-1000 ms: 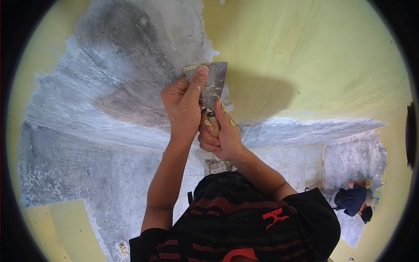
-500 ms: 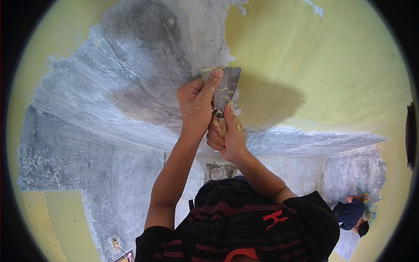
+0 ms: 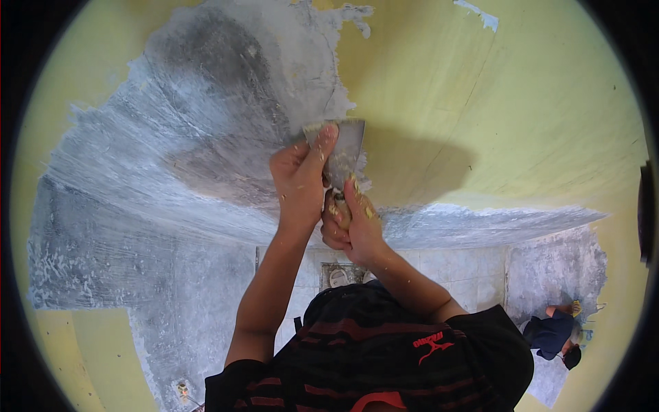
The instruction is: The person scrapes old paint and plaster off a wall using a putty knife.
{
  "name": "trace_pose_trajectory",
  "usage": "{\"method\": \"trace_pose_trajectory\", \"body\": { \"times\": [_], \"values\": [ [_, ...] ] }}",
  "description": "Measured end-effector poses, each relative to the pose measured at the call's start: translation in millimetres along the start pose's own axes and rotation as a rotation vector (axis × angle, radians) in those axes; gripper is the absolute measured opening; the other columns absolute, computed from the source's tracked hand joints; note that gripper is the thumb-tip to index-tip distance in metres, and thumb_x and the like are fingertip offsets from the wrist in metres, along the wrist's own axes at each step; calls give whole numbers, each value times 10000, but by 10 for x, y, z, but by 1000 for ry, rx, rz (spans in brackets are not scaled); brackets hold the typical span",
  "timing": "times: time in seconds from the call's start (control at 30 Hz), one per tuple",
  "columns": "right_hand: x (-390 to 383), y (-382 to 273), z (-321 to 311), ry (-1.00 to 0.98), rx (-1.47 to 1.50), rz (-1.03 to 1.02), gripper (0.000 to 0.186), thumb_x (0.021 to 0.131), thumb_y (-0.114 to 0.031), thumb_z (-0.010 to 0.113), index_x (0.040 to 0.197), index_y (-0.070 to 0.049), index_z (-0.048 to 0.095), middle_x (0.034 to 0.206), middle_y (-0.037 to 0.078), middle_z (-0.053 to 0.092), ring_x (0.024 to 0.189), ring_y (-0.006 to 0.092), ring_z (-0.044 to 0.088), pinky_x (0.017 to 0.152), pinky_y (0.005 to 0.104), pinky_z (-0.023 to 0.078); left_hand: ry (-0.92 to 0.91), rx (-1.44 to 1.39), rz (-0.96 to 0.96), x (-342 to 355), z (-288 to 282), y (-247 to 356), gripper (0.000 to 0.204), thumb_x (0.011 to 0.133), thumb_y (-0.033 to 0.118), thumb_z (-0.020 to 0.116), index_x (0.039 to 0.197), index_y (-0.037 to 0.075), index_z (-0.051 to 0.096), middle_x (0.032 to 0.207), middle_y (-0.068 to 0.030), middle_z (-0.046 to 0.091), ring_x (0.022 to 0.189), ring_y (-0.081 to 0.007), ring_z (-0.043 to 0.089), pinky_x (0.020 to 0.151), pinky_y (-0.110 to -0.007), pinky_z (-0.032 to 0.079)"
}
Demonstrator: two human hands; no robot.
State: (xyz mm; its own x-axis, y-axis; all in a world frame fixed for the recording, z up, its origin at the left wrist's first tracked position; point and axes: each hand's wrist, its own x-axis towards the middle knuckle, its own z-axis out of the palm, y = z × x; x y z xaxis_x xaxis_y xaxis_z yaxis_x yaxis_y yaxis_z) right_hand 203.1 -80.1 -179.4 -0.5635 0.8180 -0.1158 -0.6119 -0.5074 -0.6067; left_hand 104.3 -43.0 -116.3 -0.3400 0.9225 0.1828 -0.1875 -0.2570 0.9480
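A putty knife [image 3: 349, 145] with a wide metal blade is in both my hands, its blade edge by the border between bare grey plaster [image 3: 226, 103] and yellow paint [image 3: 425, 89]. My right hand [image 3: 355, 223] is wrapped round its handle, thumb along the base of the blade. My left hand [image 3: 302, 175] grips the blade's left side, with the thumb lying flat on the metal near the edge. Yellow paint flakes stick to the blade and to both hands. Whether the edge touches the wall, I cannot tell.
At the far right a person in dark clothes [image 3: 551, 335] works close to a stripped wall, one hand raised to it. Below my arms lies a pale tiled floor [image 3: 449, 264]. An electrical fitting [image 3: 182, 390] sits low on the left wall. A dark object [image 3: 645, 213] stands at the right rim.
In the picture, my hands and the putty knife have shifted slightly down and left, the wall's paint edge along with them. Both hands keep their grip.
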Motion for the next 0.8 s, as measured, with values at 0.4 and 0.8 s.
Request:
{"method": "trace_pose_trajectory", "body": {
  "times": [0.4,0.8],
  "values": [
    [24,48,-28,4,-69,-50,629,1057,-652,314,721,-130,416,471,-8,299,349,100,192,352,276,144,-3,-20,2,9,-45,-138,383,946,178,766,614,50,623,603,90,512,552,-9,365,484,-249,261],
    [22,-40,-88,-41,-118,-78,634,1064,-642,303,710,-131,431,468,-13,321,351,89,193,349,273,143,21,-79,26,-7,38,-96,493,940,168,777,546,86,492,571,105,439,552,-9,321,476,-263,213]
  ]
}}
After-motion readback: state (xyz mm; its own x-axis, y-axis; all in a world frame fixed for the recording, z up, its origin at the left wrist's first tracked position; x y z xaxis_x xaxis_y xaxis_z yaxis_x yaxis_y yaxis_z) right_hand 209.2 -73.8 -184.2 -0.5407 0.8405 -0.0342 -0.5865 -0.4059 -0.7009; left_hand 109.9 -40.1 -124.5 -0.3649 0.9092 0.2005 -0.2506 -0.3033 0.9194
